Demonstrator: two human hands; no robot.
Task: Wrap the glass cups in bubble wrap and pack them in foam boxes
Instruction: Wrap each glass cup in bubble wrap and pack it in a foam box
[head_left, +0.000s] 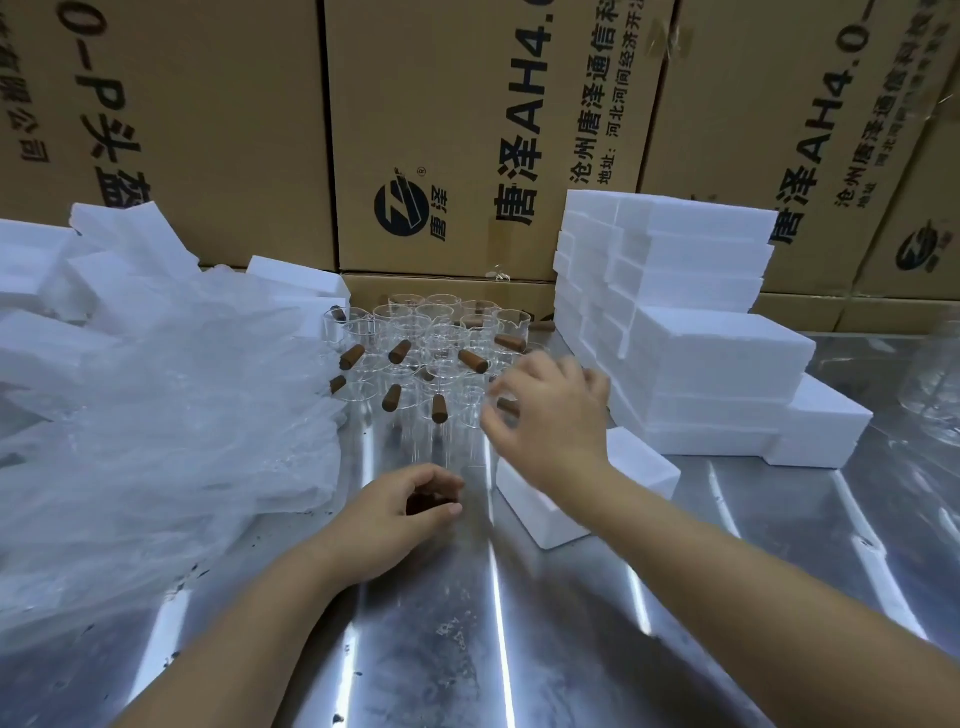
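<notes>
Several clear glass cups (415, 338) with brown wooden handles stand clustered at the middle back of the metal table (519, 649). My left hand (395, 519) grips the brown handle of one glass cup (441, 452) at the near edge of the cluster. Just right of the cups, my right hand (550, 415) hovers with fingers spread and holds nothing; it is blurred. A small white foam box (644, 462) lies under my right wrist. A heap of bubble wrap (156, 415) covers the left of the table.
A tall stack of white foam boxes (685, 332) stands at the right. More foam pieces (36, 260) lie at the far left behind the wrap. Large printed cardboard cartons (467, 130) wall off the back. A glass vessel (935, 384) sits at the right edge.
</notes>
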